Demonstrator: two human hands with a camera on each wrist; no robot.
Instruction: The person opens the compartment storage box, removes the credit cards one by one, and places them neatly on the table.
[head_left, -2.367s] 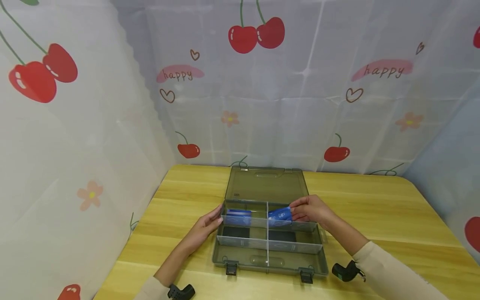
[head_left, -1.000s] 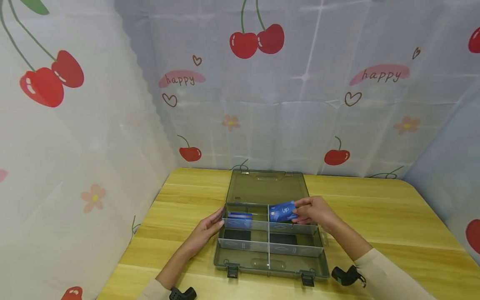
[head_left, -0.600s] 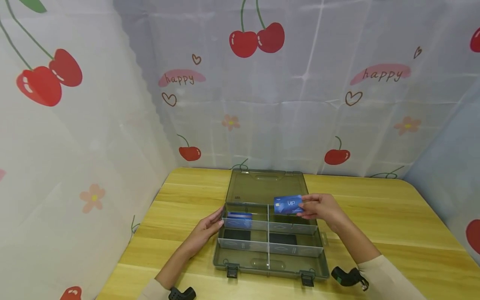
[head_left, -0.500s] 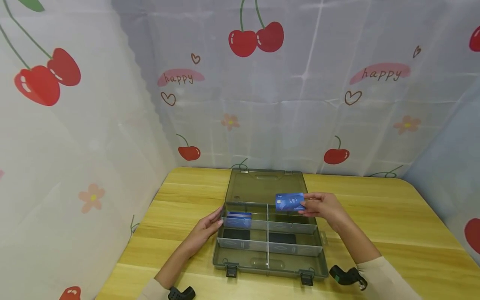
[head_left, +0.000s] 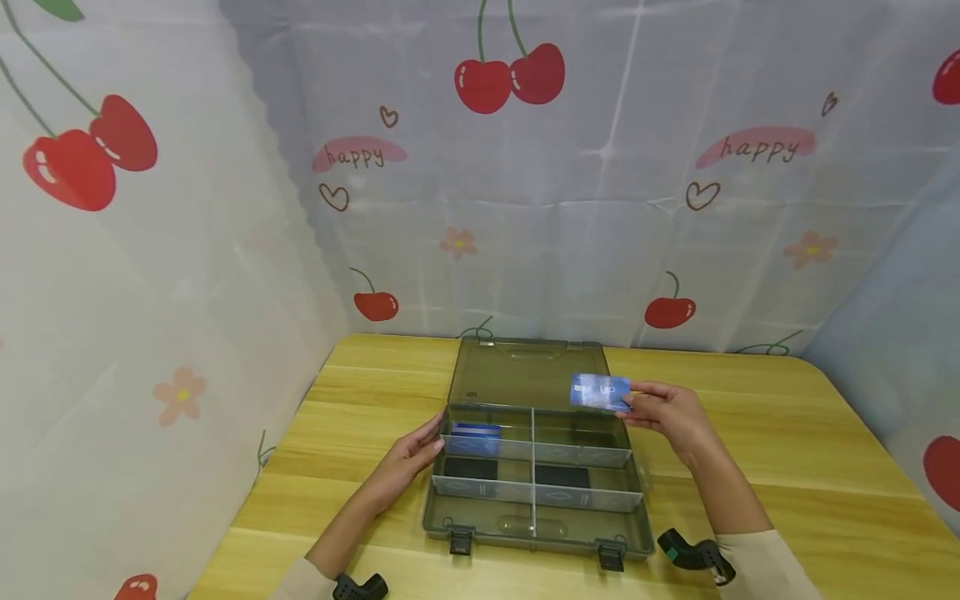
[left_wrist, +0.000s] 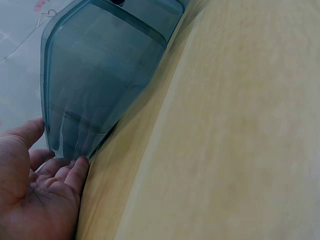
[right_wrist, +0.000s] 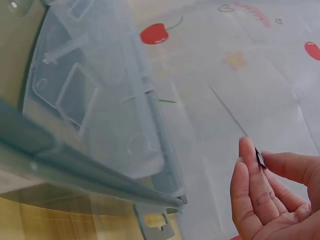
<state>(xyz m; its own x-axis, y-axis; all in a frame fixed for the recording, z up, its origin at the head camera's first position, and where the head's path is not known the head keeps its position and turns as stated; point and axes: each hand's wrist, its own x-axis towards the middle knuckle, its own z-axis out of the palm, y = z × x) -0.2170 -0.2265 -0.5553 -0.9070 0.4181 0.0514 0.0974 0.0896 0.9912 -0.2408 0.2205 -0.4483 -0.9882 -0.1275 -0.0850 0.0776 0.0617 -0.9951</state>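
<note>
In the head view my right hand pinches a blue card marked VIP by its right end, above the back right compartment and overlapping the lid. In the right wrist view the card shows edge-on as a thin line between thumb and fingers. My left hand rests its fingertips and thumb against the left wall of a smoky, see-through divider box. The left wrist view shows that hand at the box's far end. More blue cards stand in the back left compartment.
The box lid lies folded back behind it. Dark flat pieces sit in both middle compartments. Two latches hang at the front on the wooden table. A cherry-print curtain surrounds the back and sides.
My right hand has lifted the VIP card out of the back right compartment and carried it up and to the right. My left hand has stayed at the box's left wall.
</note>
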